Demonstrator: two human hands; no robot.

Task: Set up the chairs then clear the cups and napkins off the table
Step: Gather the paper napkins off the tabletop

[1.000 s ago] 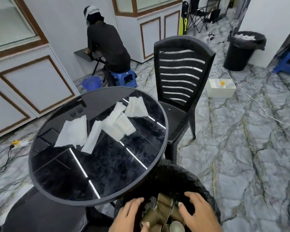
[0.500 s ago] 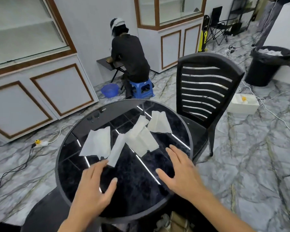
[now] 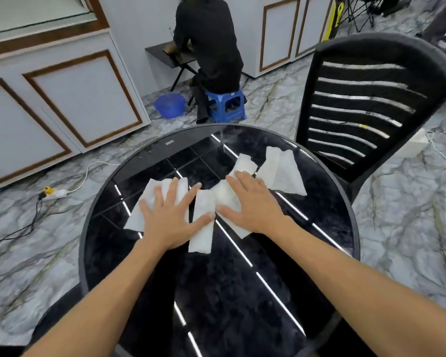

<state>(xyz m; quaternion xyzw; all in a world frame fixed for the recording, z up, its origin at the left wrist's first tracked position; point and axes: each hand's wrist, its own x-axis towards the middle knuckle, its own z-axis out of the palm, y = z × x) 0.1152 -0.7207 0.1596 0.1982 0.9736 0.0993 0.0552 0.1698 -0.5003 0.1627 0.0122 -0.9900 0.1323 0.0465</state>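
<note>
Several white napkins lie spread on the round black glossy table (image 3: 242,292). My left hand (image 3: 169,216) rests flat, fingers apart, on the leftmost napkin (image 3: 146,199), its thumb on a long folded napkin (image 3: 201,228). My right hand (image 3: 252,204) lies flat with spread fingers on the middle napkins (image 3: 242,162). One more napkin (image 3: 283,171) sits free to the right, near the table's far right rim. A black slatted chair (image 3: 366,104) stands at the table's right side. No cups show on the table.
A person in black sits on a blue stool (image 3: 227,105) beyond the table, beside a blue basin (image 3: 169,104). White cabinets (image 3: 62,99) line the left. A power strip and cables (image 3: 53,193) lie on the marble floor at left. Another dark seat (image 3: 54,320) is at lower left.
Both hands left the black bin with the cups, reached forward over the table and now press flat on the napkins. My view moved closer to the table.
</note>
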